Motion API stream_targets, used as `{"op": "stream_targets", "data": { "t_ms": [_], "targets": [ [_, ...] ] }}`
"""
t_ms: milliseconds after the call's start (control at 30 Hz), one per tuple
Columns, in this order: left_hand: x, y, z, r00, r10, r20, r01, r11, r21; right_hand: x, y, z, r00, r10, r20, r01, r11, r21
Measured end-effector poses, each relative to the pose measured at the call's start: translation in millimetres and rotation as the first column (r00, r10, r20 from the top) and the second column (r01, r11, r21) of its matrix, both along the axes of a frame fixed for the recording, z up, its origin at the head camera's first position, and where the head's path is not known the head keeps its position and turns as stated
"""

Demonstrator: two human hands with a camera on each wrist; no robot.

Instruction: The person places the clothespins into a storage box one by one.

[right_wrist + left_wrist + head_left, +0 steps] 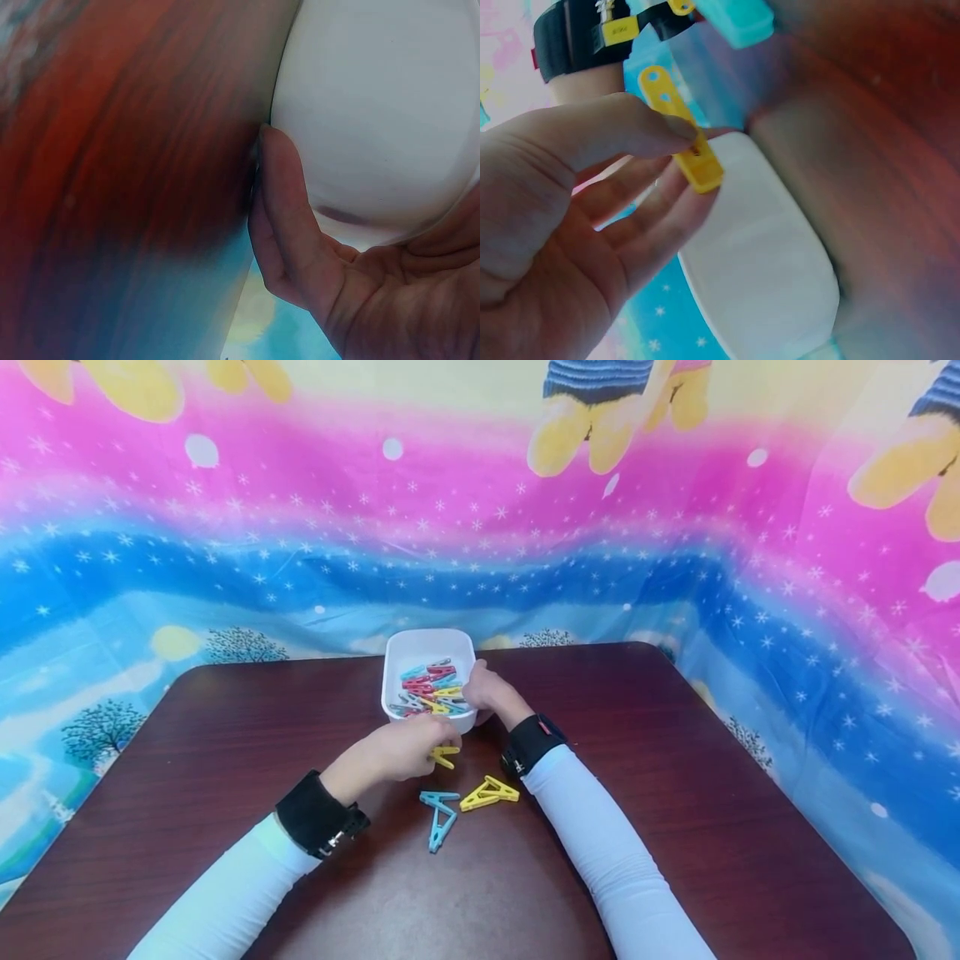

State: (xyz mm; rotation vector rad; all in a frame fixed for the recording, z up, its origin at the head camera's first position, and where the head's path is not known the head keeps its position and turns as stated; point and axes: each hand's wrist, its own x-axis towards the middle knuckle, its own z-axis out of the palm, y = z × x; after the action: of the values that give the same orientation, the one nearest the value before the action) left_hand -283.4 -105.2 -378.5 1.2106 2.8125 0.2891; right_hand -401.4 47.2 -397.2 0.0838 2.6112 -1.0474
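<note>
My left hand pinches a yellow clothespin between thumb and fingers. It is just in front of the white plastic container, at the near rim. Red, yellow, light blue and pale clothespins lie in a loose heap inside the container. At the container's right side, my right hand grips it, with fingers bent along the outer wall. Light blue clothespins and yellow clothespins lie on the table before the container, between the forearms.
The dark reddish-brown table has rounded far corners. The container stands near its far edge. A patterned pink and blue cloth hangs behind and along the sides. Each wrist wears a black band.
</note>
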Motion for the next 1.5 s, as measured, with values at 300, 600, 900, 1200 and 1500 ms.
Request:
{"op": "stream_targets", "data": {
  "t_ms": [300,600,900,1200,1500],
  "targets": [
    [-19.8,-16,17.1,0.996,0.05,-0.074,-0.039,0.988,0.148,-4.1,1,-1.8,1.0,0.012,0.001,-0.012,1.0,0.003],
    [-63.6,-37,26.9,0.961,0.276,-0.028,-0.265,0.942,0.204,-3.6,-3,-1.6,1.0,-0.015,0.015,0.015,1.0,0.006],
    [-98.9,-39,17.4,0.947,0.323,0.005,-0.322,0.943,0.085,-4.6,-3,-1.8,1.0,-0.016,0.008,0.015,1.0,0.012],
    [-113.0,-40,3.1,0.925,0.379,0.0,-0.378,0.923,0.065,-3.6,-4,-0.6,1.0,-0.008,0.016,0.008,1.0,0.011],
    [-111.8,-42,-1.0,0.929,0.371,-0.008,-0.367,0.923,0.118,-5.8,-3,-1.9,1.0,-0.022,0.02,0.022,1.0,0.005]
  ]
}}
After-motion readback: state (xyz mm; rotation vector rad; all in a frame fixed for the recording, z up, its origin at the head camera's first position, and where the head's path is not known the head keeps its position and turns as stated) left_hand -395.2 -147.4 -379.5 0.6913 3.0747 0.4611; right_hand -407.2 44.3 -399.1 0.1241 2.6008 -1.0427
